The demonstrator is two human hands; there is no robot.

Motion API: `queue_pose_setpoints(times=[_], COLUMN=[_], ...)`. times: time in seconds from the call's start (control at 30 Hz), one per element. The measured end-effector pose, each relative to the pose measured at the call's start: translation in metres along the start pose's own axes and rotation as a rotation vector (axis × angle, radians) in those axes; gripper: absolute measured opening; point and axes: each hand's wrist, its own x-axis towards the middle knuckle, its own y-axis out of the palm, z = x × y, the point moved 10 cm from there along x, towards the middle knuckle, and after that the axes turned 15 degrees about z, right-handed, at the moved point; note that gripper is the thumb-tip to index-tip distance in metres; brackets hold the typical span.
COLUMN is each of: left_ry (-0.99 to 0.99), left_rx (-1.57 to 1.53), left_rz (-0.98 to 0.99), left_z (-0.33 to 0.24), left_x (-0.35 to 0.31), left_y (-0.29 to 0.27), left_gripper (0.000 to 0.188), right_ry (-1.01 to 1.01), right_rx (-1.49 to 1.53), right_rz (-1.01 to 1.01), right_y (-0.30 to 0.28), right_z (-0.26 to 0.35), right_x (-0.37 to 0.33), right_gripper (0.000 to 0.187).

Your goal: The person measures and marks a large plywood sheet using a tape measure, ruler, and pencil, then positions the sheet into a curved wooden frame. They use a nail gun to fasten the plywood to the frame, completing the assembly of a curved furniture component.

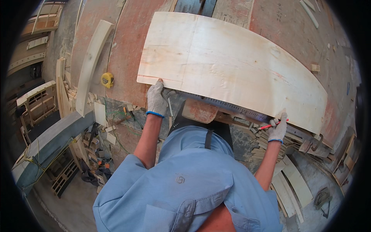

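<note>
A wide, pale plywood sheet (232,62) lies across the worktable, its far edge curved. My gloved left hand (157,98) grips the near edge close to the left corner, thumb on top and fingers underneath. Toward the other end, my gloved right hand (278,127) holds the same near edge, with a red pencil (271,124) tucked among its fingers. Just under the near edge runs a long metal strip (228,105) with marks along it, partly covered by the sheet.
A yellow tape measure (107,80) rests on the worktable (125,46), beside a curved wooden strip (91,63). A large curved grey beam (54,143) stands at the left. Offcuts (293,185) litter the floor at right. A wooden block (200,111) sits before my waist.
</note>
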Motion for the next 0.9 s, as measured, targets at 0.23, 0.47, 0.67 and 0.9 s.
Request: queue_pose_setpoints(times=[0.23,0.47,0.67,0.9], left_ry=[-0.025,0.016,0.004,-0.050], left_rx=[0.006,0.025,0.019,0.053], left_rz=[-0.017,0.014,0.042,-0.043], left_z=[-0.002,-0.013,-0.029,-0.030], left_x=[0.001,0.002,0.020,0.024], left_y=[0.005,0.017,0.038,0.038], left_gripper=[0.026,0.027,0.029,0.031], right_ry=[0.016,0.004,0.006,0.012], right_rx=[-0.007,-0.006,0.004,0.036], right_rz=[-0.034,0.059,0.057,0.075], right_y=[0.000,-0.001,0.010,0.024], right_z=[-0.002,-0.001,-0.002,-0.002], right_x=[0.001,0.009,0.015,0.014], right_gripper=[0.022,0.021,0.021,0.027])
